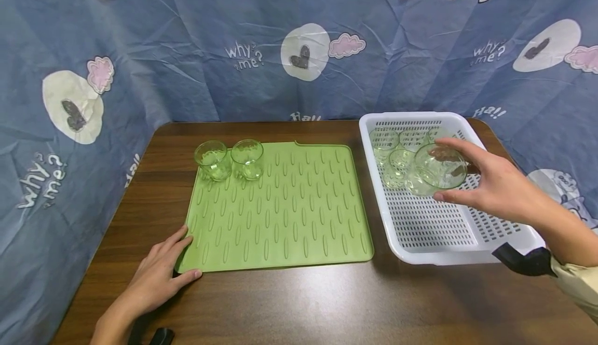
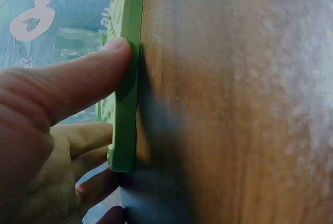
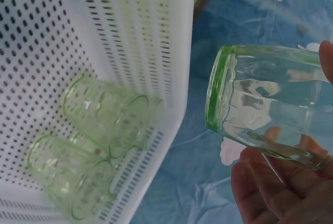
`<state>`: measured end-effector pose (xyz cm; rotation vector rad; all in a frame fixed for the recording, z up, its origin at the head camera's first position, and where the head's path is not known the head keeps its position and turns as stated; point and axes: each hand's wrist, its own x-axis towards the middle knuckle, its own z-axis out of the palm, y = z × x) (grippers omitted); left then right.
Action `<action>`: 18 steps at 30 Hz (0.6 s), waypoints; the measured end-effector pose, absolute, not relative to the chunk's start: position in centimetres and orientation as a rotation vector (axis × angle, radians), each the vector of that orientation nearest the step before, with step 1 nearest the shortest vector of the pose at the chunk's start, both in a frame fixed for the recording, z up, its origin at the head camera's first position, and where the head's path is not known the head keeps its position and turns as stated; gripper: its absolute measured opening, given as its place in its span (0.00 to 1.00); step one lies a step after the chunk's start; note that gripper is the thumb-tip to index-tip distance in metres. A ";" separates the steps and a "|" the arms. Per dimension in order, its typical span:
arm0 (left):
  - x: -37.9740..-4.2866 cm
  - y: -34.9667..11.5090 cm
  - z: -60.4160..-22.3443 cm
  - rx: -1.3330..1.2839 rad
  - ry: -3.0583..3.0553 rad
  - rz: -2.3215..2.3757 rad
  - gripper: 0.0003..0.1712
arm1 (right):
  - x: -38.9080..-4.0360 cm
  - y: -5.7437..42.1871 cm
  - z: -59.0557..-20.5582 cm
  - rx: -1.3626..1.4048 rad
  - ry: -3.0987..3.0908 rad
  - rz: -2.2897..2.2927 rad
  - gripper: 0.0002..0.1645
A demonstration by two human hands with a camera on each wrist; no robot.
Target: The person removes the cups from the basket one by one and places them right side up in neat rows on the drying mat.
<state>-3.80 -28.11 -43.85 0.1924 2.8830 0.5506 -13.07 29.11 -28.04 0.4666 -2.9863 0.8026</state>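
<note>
My right hand (image 1: pixel 506 189) grips a clear, green-tinted drinking glass (image 1: pixel 441 171) between thumb and fingers, above the white plastic basket (image 1: pixel 394 246). In the right wrist view the held glass (image 3: pixel 276 99) lies sideways across the picture, its thick green base beyond the fingers. My left hand (image 1: pixel 154 275) rests at the front left corner of a green ribbed drying mat (image 1: pixel 285 220); the left wrist view has the thumb (image 2: pixel 104 70) on the mat's edge (image 2: pixel 127 104). Two similar glasses, one (image 1: pixel 214 163) beside the other (image 1: pixel 248 163), stand at the mat's back left.
Several more green-tinted glasses (image 3: pixel 106 112) are inside the basket, toward its back left. Basket and mat sit side by side on a brown wooden table (image 1: pixel 299 303). Behind the table hangs a blue printed cloth (image 1: pixel 261 91).
</note>
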 end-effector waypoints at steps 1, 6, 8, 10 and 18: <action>-3.8 -28.1 -43.8 0.191 2.884 0.551 0.49 | -13.2 29.0 -28.1 0.472 -2.983 0.804 0.57; -3.9 -28.1 -43.9 0.193 2.880 0.547 0.49 | -14.2 28.5 -28.1 0.506 -2.967 0.792 0.56; -3.9 -28.0 -43.9 0.194 2.877 0.545 0.49 | -14.7 28.2 -28.0 0.509 -2.972 0.806 0.56; -3.9 -28.0 -44.0 0.195 2.874 0.545 0.49 | -15.4 27.8 -27.9 0.499 -2.983 0.830 0.56; -4.0 -28.1 -44.2 0.197 2.875 0.564 0.49 | -18.8 24.0 -28.0 0.577 -2.904 1.018 0.52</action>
